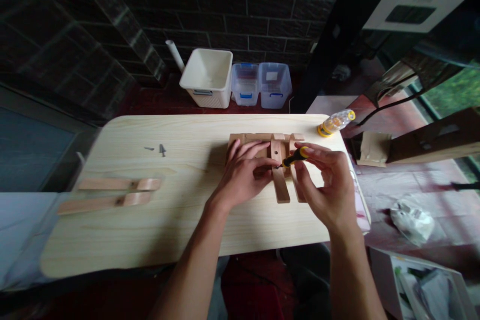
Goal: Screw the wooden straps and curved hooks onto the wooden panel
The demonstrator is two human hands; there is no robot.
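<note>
Right grip (330,185) pinches the screwdriver (291,159) beside the left grip (242,172).

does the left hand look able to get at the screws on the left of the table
Probably yes: nothing stands on the tabletop between the left hand and the screws, though it would first have to leave the brown piece.

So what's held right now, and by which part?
Right hand: screwdriver, by its yellow-and-black handle. Left hand: fingers over the brown box; can't tell if it pinches anything.
</note>
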